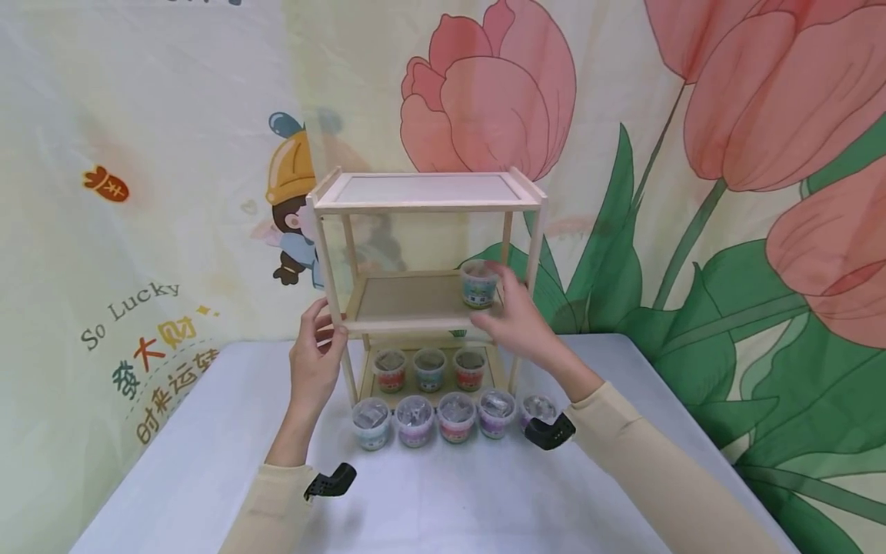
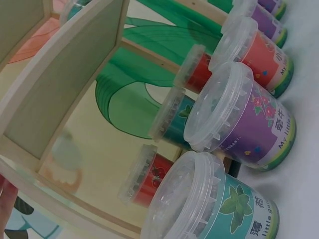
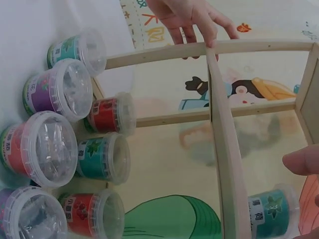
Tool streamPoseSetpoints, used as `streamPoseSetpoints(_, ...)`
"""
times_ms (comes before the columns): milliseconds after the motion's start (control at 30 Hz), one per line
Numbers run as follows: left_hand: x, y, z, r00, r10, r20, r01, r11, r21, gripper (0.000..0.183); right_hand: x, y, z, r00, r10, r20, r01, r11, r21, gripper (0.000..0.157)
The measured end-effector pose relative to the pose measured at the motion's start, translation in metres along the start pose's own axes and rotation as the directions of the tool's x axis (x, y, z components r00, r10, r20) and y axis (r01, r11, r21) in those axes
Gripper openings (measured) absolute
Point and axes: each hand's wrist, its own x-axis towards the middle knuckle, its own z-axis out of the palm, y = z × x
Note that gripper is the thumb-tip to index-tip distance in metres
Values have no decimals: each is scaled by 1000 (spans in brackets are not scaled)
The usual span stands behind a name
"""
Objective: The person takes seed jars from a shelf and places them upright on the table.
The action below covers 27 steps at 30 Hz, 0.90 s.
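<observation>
A small wooden shelf rack [image 1: 429, 327] stands on the table. My left hand [image 1: 314, 358] grips its left front post at the middle board, thumb in front and fingers behind. On the right end of that board sits a teal-labelled plastic cup [image 1: 478, 285] with a clear lid. My right hand [image 1: 515, 312] is beside this cup, thumb and fingers spread around its right side; in the right wrist view a gap shows between the thumb [image 3: 301, 160] and the cup. Three lidded cups, with a teal one [image 1: 430, 371] between two red ones, stand on the bottom board.
In front of the rack several lidded cups stand in a row on the white table [image 1: 429, 500], among them a teal one [image 1: 371, 423], a pink one [image 1: 456, 418] and a purple one [image 1: 496, 414]. A printed cloth [image 1: 609, 254] hangs behind.
</observation>
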Motion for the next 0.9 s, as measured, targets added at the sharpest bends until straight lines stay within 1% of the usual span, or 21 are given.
streamPoseSetpoints(267,-1,3,3,1000,1,10,-1,1000,-15,55,20,12,3,999,46,7,-46,998,-35,86)
streamPoseSetpoints(333,-2,3,3,1000,1,11,-1,1000,-13,55,24,17,5,999,38,12,-38,999,-26,84)
streamPoseSetpoints(500,-2,3,3,1000,5,9,-5,1000,-10,55,34,26,11,1000,-6,11,6,999,-50,75)
streamPoseSetpoints(633,-2,3,1,1000,3,3,-3,1000,-1,55,37,27,13,999,-35,-9,34,996,-83,68)
streamPoseSetpoints(900,-2,4,0,1000,-3,4,3,1000,7,55,37,26,17,996,-81,-31,78,994,-77,60)
